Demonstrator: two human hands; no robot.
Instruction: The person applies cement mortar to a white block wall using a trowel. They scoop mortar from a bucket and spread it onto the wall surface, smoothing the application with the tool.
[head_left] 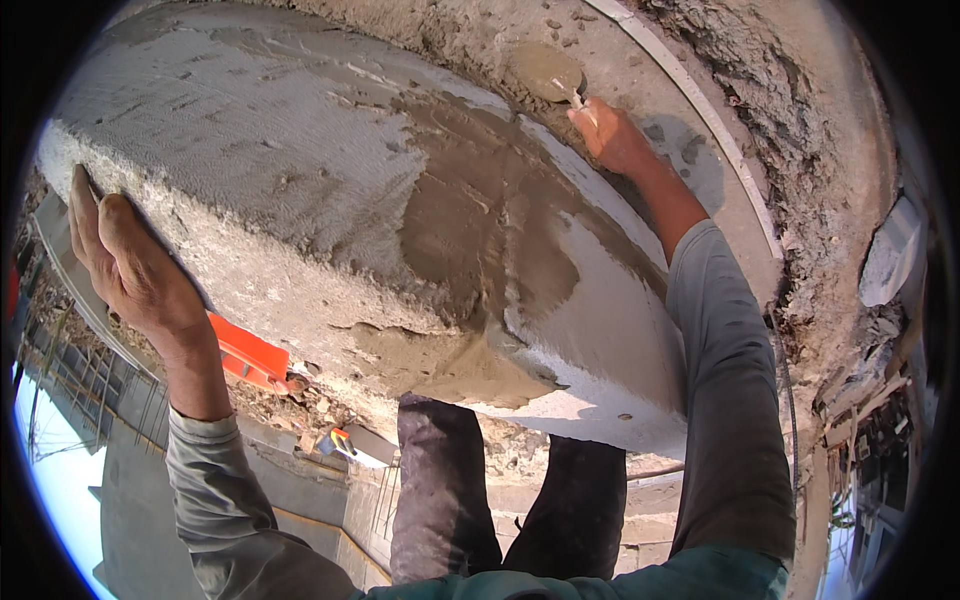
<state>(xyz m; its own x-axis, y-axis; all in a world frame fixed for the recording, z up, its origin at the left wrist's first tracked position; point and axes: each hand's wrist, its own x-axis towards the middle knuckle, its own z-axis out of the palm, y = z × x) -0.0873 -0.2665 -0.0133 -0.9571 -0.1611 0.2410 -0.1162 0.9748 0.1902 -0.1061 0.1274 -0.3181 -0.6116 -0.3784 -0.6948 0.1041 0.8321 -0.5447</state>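
Before me lies a large grey concrete block (250,150), with wet brown mortar (455,210) spread over its top and near corner. My left hand (140,260) rests along the block's left side edge, its fingers stretched out and nothing in them. On the far side, my right hand (607,133) is closed around the handle of a trowel (577,99). Its far end meets an oval, wet, mortar-coloured patch (545,70); I cannot make out the blade's outline there.
An orange plastic piece (250,355) sits below my left wrist. A yellow and black handle (343,440) lies among rubble. A long pale strip (700,105) curves along the right, beside rough soil. My legs (445,490) stand close to the block's near edge.
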